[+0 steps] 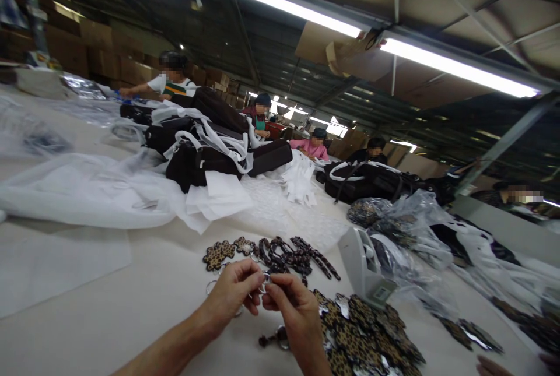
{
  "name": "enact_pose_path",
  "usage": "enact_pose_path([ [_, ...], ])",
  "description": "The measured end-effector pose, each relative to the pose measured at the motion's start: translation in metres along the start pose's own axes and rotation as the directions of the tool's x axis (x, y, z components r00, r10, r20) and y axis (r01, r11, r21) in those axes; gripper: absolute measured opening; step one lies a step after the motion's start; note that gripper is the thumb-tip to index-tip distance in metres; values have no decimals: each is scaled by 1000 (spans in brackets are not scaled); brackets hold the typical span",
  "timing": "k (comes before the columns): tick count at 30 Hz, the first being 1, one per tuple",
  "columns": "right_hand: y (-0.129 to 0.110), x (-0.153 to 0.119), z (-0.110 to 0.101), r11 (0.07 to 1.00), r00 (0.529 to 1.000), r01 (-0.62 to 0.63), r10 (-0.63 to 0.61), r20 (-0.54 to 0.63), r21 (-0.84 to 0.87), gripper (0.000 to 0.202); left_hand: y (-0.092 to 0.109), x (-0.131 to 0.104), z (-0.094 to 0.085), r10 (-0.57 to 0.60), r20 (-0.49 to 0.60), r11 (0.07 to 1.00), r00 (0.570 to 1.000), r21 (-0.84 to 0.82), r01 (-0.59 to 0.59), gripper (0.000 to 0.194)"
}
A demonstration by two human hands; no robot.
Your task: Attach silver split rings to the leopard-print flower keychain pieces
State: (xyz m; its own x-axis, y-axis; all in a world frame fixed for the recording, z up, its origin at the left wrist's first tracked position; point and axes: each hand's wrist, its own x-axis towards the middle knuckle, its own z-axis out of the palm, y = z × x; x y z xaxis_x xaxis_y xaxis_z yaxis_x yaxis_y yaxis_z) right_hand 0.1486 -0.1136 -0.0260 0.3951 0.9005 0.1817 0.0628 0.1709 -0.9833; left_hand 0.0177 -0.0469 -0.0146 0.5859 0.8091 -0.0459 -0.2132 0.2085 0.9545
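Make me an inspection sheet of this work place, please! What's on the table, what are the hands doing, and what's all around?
Surface: pale table, bare in front and at the left.
Job's things: small metal ring between the hands; dark cords beyond them; leopard-print pieces piled by the right hand.
Clutter: black bags, white sheets, clear plastic.
Hands: left hand and right hand both pinch the ring.
Cables: nothing seen on the table.
Surroundings: people across the table, tube lights overhead, cartons far left.
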Motion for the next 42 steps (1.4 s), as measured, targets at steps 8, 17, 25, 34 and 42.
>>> enact_pose_path([
  [8, -2, 1, -4, 997, 996, 49, -43, 84, -67, 21, 2, 1, -2, -60, 43, 998, 997, -24, 61, 38],
  [17, -3, -1, -4, 998, 994, 60, -58, 93, -24, 19, 7, -3, -5, -58, 83, 997, 995, -50, 62, 39],
  [25, -14, -3, -3, 830, 914, -387, 287, 286, 402, 27, 5, -4, -2, 91, 158, 993, 983, -92, -77, 26],
  [34, -5, -3, -3, 957, 972, -197, 162, 172, 214, 27, 6, -2, -7, 81, 80, 965, 994, 242, -98, 15],
  [42, -16, -5, -25, 881, 901, 351, -225, 372, -318, 30, 18, -5, -11, -131, 235, 948, 963, 315, 52, 13],
])
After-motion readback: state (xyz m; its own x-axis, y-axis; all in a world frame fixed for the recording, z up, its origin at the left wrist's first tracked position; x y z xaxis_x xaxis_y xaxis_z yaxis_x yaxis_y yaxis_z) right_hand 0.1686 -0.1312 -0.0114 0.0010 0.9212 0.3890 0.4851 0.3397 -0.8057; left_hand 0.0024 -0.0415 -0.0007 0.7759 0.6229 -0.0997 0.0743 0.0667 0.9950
